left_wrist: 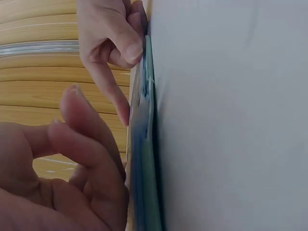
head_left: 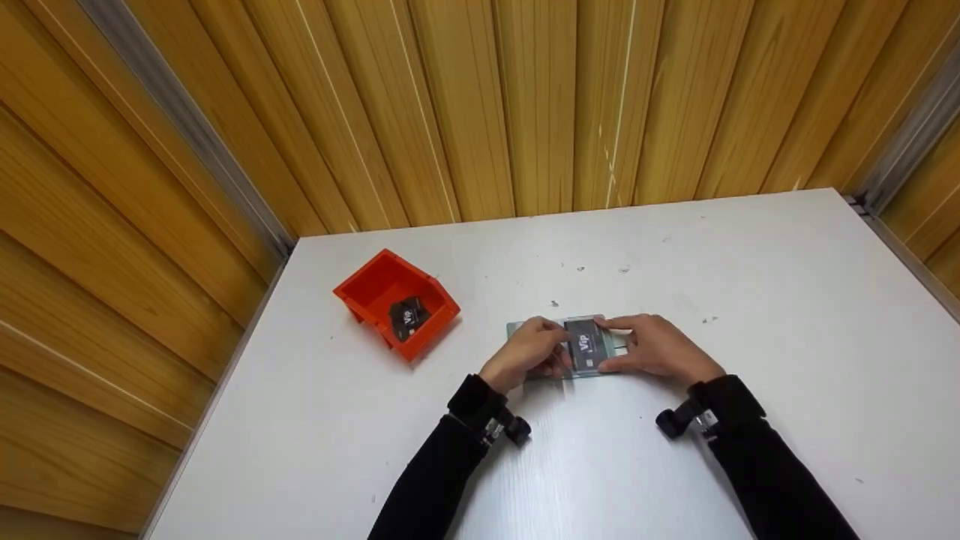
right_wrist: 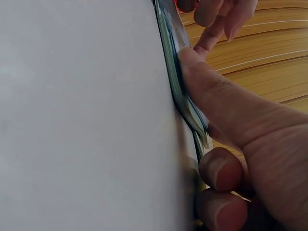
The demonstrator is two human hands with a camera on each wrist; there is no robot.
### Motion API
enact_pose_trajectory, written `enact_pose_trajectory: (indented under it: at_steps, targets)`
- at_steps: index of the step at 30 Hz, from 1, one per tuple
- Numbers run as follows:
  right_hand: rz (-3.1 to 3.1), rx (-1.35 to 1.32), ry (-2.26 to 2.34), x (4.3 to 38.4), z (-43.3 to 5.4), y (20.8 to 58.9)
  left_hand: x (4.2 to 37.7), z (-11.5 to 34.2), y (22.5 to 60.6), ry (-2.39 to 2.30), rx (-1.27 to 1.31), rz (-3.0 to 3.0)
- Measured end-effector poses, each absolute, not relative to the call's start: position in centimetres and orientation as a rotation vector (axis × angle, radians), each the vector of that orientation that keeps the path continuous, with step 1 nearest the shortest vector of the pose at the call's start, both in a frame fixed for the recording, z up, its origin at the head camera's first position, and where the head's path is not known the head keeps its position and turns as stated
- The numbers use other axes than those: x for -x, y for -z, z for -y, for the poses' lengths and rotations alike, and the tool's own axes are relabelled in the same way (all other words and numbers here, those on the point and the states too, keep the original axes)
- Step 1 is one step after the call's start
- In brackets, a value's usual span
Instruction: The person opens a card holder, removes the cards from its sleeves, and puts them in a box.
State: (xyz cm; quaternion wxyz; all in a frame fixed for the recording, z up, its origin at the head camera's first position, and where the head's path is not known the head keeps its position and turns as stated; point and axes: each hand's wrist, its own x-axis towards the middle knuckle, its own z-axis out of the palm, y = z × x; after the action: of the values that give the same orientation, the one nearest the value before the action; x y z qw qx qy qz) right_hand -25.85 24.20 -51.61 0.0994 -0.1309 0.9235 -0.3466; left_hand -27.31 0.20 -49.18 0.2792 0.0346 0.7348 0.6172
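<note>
A thin card holder point(head_left: 514, 328) with pale green covers and clear pages lies spread flat on the white table. Over its middle is a dark card point(head_left: 586, 346) with "Vip" printed on it. My right hand point(head_left: 654, 348) grips the holder's right part, thumb along the near edge and a finger at the far edge. At the card's left side, my left hand point(head_left: 529, 348) rests on the holder with fingers loosely bent. From the left wrist, nothing shows between that thumb and forefinger. The right wrist view shows the right thumb point(right_wrist: 211, 82) against the layered page edges.
To the left stands a red open-front bin point(head_left: 360, 274) with several dark cards point(head_left: 409, 316) inside, one marked "Vip". The white table point(head_left: 750, 300) meets a wood-patterned wall point(head_left: 540, 105) at the back and the left.
</note>
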Motion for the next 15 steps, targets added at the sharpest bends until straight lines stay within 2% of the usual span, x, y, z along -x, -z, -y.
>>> enact_pose_trajectory:
  at_steps: [15]
  targets:
    - [-2.725, 0.376, 1.027, 25.94, -24.3, 51.63, 27.75, 0.4, 49.46, -1.706, -0.026, -1.848]
